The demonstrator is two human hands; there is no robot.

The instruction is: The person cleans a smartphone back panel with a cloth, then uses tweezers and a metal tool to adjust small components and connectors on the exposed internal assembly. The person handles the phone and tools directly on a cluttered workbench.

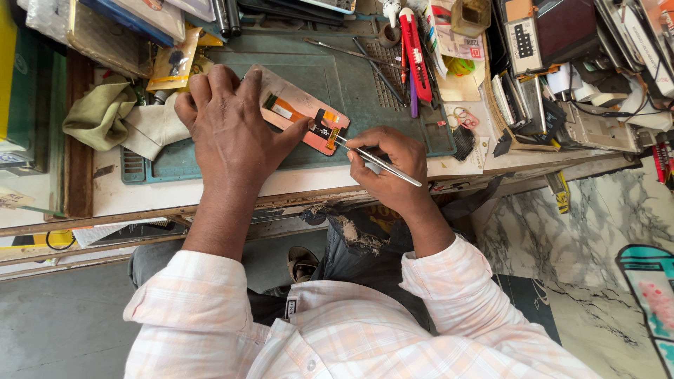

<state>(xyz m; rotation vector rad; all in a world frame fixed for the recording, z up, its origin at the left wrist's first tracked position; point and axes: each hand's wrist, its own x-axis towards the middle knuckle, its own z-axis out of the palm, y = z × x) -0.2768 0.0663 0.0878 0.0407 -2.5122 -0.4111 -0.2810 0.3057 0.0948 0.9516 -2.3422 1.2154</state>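
My right hand [387, 160] is closed around metal tweezers [379, 162], tips touching the flex cable on the phone screen panel [300, 111]. My left hand [228, 126] lies spread, palm down, pinning that panel to the green mat [337, 77] on the desk [210, 186].

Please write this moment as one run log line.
left hand: pressing phone screen panel | right hand: tweezers at flex cable | green mat

A red utility knife [415, 55] lies beside a crumpled cloth [102, 112].
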